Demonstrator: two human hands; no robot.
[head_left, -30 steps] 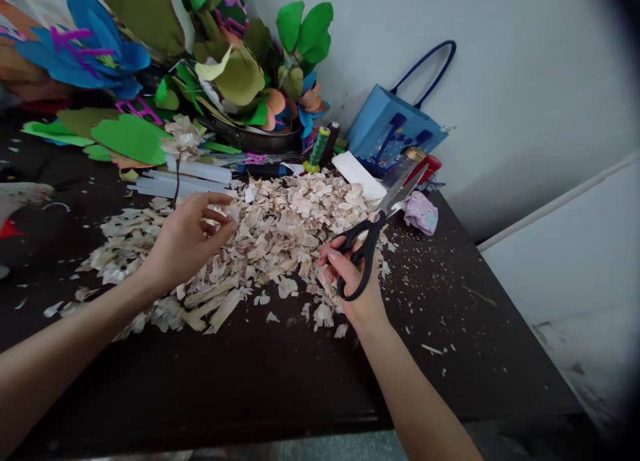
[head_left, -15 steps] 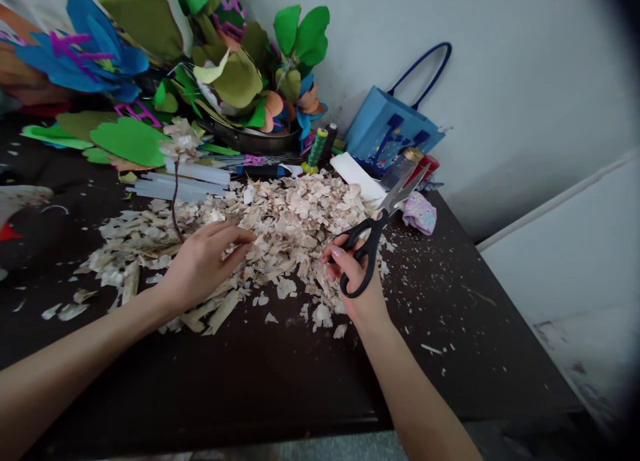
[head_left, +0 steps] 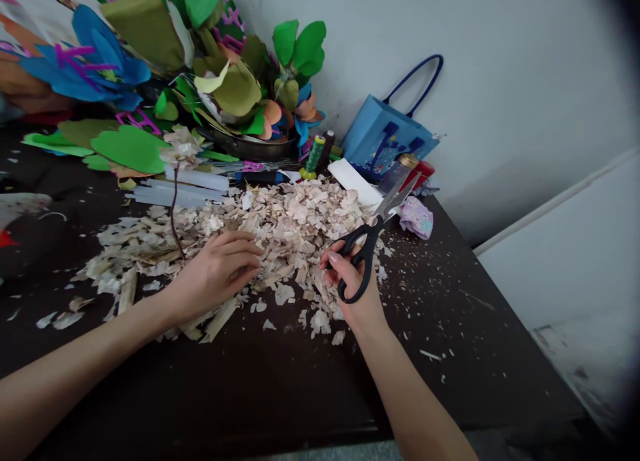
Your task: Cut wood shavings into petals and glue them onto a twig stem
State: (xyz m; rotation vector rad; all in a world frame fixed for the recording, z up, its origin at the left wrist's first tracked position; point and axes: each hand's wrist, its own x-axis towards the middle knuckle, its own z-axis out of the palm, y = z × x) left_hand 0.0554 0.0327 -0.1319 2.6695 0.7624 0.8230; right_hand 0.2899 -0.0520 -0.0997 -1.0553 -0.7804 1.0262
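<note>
My right hand (head_left: 356,277) holds black-handled scissors (head_left: 370,237), fingers through the loops and the blades pointing up and away to the right. The blades look slightly apart. My left hand (head_left: 217,267) reaches over the front of a heap of pale, dry petal-like flakes (head_left: 305,214), palm down. Its fingers are loosely bent, and I see nothing in them. Behind this hand rises a thin dark stem (head_left: 173,211) topped by a pale flower (head_left: 181,147). My hand hides the stem's lower end.
Translucent sticks (head_left: 180,193), a green thread spool (head_left: 314,155) and a white block (head_left: 354,182) lie behind the heap. Large paper-like flowers (head_left: 230,91) fill the back left. A blue bag (head_left: 387,137), jar (head_left: 399,171) and purple cloth bundle (head_left: 417,218) stand at the right.
My left hand has moved slightly right over the flakes, its fingers drawn closer to the thumb. The scissors stay in my right hand. The view has tilted slightly.
</note>
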